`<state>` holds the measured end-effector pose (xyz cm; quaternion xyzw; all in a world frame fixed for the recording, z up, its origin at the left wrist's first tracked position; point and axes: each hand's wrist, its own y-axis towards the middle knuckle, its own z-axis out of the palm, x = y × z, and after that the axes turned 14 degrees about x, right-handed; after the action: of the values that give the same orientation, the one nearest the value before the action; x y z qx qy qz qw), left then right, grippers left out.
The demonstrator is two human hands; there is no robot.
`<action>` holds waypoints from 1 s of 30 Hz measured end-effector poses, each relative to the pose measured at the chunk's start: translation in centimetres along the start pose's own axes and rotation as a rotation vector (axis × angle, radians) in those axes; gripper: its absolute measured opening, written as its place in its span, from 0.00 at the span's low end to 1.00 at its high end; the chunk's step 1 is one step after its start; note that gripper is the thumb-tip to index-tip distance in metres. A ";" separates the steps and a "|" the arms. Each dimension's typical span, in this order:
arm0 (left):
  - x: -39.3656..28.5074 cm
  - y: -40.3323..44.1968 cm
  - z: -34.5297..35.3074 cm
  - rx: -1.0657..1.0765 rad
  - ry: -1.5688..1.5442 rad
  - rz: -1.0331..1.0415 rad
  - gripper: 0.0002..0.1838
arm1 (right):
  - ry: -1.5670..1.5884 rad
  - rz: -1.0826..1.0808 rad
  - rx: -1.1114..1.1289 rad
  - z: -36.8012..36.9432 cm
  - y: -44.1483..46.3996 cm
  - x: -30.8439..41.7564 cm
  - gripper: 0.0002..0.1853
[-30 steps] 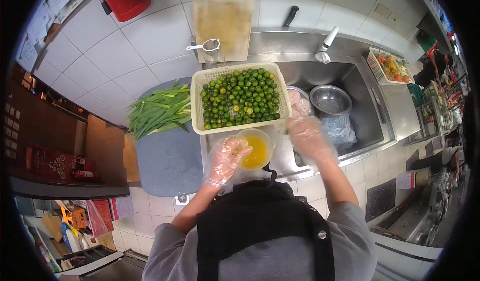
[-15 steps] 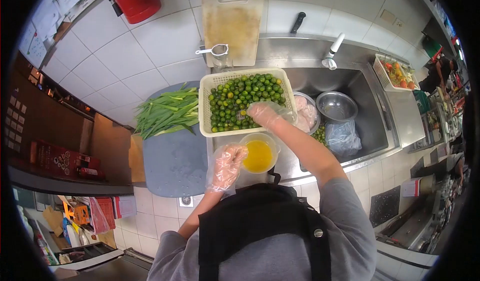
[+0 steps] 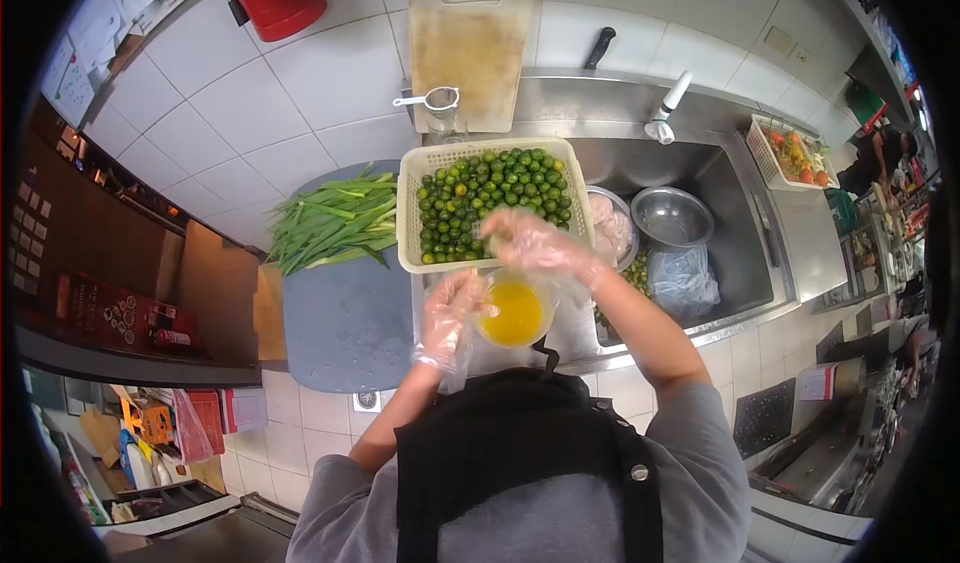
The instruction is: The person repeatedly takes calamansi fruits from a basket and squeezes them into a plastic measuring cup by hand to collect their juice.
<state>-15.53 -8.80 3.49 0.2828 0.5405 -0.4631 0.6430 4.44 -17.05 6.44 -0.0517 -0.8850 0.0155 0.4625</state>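
Observation:
My left hand (image 3: 452, 313), in a clear plastic glove, is closed beside the left rim of a clear bowl (image 3: 541, 325) of yellow-orange liquid. Whatever its curled fingers hold is hidden. My right hand (image 3: 538, 243), also gloved, hovers over the front edge of a cream plastic basket (image 3: 409, 203). Motion blurs its fingers, so I cannot tell whether they hold anything. Small green citrus fruits (image 3: 490, 183), a few of them yellowish, fill the basket.
Long green leaves (image 3: 335, 218) lie on a grey board (image 3: 345, 323) at left. A pale cutting board (image 3: 468, 53) leans on the wall behind a strainer (image 3: 441, 99). At right, the sink (image 3: 735, 213) holds a metal bowl (image 3: 673, 217), a plastic bag (image 3: 684, 275) and pale meat (image 3: 611, 227).
My right hand has drawn back from over the fruits toward the basket's front edge and the bowl. My left hand has shifted slightly up, its fingers still curled by the bowl.

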 end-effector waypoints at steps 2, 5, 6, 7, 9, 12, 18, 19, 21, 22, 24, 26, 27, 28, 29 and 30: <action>-0.1 0.3 -0.2 0.002 -0.214 -0.086 0.11 | 0.127 -0.127 0.067 2.2 -2.4 1.9 0.13; 1.7 0.4 -1.1 0.173 -0.234 -0.028 0.11 | -0.085 -0.030 0.009 5.3 -4.6 2.9 0.16; 1.9 0.4 -1.0 0.160 -0.162 -0.065 0.10 | -0.190 -0.062 -0.009 5.9 -5.1 2.8 0.16; 2.1 0.3 -0.9 0.145 -0.089 -0.100 0.10 | -0.295 -0.094 -0.025 6.5 -5.5 2.7 0.15; 2.6 0.4 -0.9 0.155 0.034 -0.084 0.08 | -0.287 -0.086 -0.065 8.3 -6.4 1.3 0.14; 3.1 0.2 -0.1 0.106 0.260 -0.016 0.06 | -0.250 -0.065 -0.097 9.2 -7.0 0.0 0.14; 2.3 -0.5 0.8 0.062 0.573 0.032 0.07 | -0.077 0.020 -0.008 8.4 -6.9 1.0 0.14; 2.5 -0.5 0.8 0.075 0.541 0.012 0.08 | -0.099 -0.030 -0.010 8.2 -7.0 1.1 0.13; 2.9 -0.5 0.7 0.083 0.595 0.028 0.08 | -0.173 -0.069 0.014 8.0 -7.1 0.5 0.12; 3.0 -0.5 0.7 0.090 0.651 0.046 0.09 | -0.247 -0.110 0.037 7.9 -7.1 0.2 0.11; 3.1 -0.3 0.8 0.083 0.667 0.052 0.09 | -0.330 -0.137 0.058 7.7 -6.8 -0.1 0.11; 3.5 -0.1 0.8 0.075 0.681 0.055 0.10 | -0.410 -0.164 0.082 7.8 -6.9 -0.2 0.11; 3.7 0.3 0.7 0.086 0.691 0.050 0.10 | -0.241 -0.128 0.062 7.9 -7.0 -0.2 0.10; 4.0 0.4 0.5 0.097 0.702 0.044 0.10 | -0.071 -0.091 0.043 8.1 -7.0 -0.2 0.10; 4.2 0.6 0.5 0.097 0.702 0.045 0.10 | -0.072 -0.092 0.043 8.7 -6.8 -0.9 0.10; 4.2 0.7 0.6 0.091 0.686 0.058 0.09 | -0.116 -0.106 -0.016 9.2 -6.4 -1.3 0.10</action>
<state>-14.68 -10.25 -0.46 0.4654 0.6958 -0.3463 0.4235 -2.86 -23.33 0.63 -0.0076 -0.9118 -0.0130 0.4103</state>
